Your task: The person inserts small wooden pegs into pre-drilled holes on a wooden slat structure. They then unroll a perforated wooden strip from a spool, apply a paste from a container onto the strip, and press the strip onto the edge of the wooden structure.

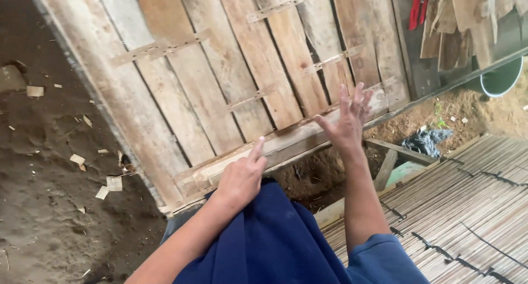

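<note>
We look down at a wooden plank panel (236, 91) | its near edge board (286, 144) runs lower-left to upper-right | left hand (242, 177) points, fingertip touching it | right hand (347, 122) open, empty, just over its far end.

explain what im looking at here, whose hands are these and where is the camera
There is no machine here. The one picture comes from a camera worn on a person's head, looking down at their own two bare hands and blue clothing. In front of them is a big panel of wooden planks joined by thin strips. The left hand rests on the panel's near edge, first finger stretched out along the wood. The right hand is open, fingers spread, beside that same edge. Neither hand holds anything. On the left is a dirt floor with small wood scraps. On the right lies a mat of thin slats, and farther back a green bucket.
</note>
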